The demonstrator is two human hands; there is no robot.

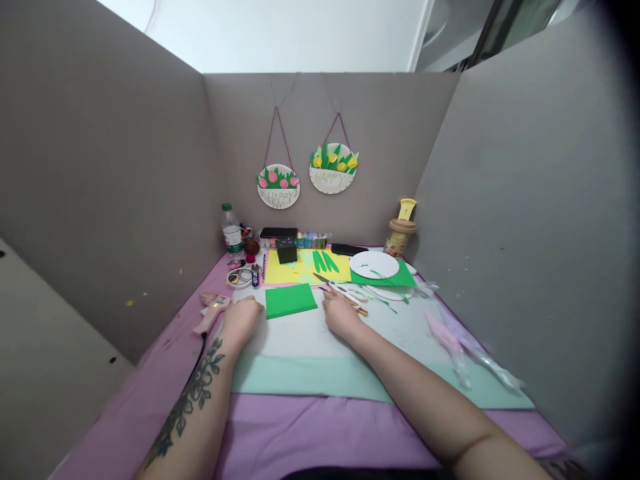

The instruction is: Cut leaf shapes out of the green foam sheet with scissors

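My left hand point(243, 318) rests on the white work sheet, its fingers loosely bent beside the left edge of a green folded paper point(291, 301). Nothing shows in that hand, though its fingertips are partly hidden. To the right of the paper, my right hand point(343, 316) has its fingers closed around a pencil point(362, 311), whose dark tip points away to the left. White-handled scissors point(340, 288) lie just beyond that hand with their blades to the left. Green leaf-shaped cutouts point(324, 261) lie on a yellow sheet point(280, 272) farther back.
A pink glue gun point(212, 313) with a cord lies at left. White paper plates point(374, 265) and green scraps sit at right. Behind stand a bottle point(232, 231), a black box point(287, 251) and a cup point(399, 239). Plate decorations point(333, 179) hang on the grey partition.
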